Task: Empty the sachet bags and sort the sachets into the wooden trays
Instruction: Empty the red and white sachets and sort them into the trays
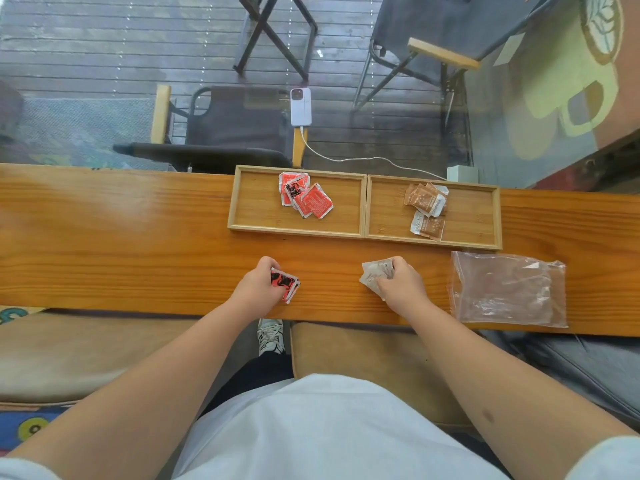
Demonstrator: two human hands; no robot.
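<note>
Two wooden trays stand side by side at the far edge of the wooden counter. The left tray [256, 202] holds a pile of red sachets [306, 199]. The right tray [474, 213] holds brown sachets [426, 209]. My left hand [258, 285] rests on the counter, closed around a few red sachets [287, 284]. My right hand [403, 284] is closed around pale brown sachets [374, 273], also on the counter. Empty clear plastic bags [509, 289] lie flat to the right of my right hand.
A white phone [300, 107] leans against the window glass behind the trays, its cable [363, 158] running to a white charger block [462, 174]. Chairs stand on the deck beyond the glass. Cushioned seats lie below the counter's near edge.
</note>
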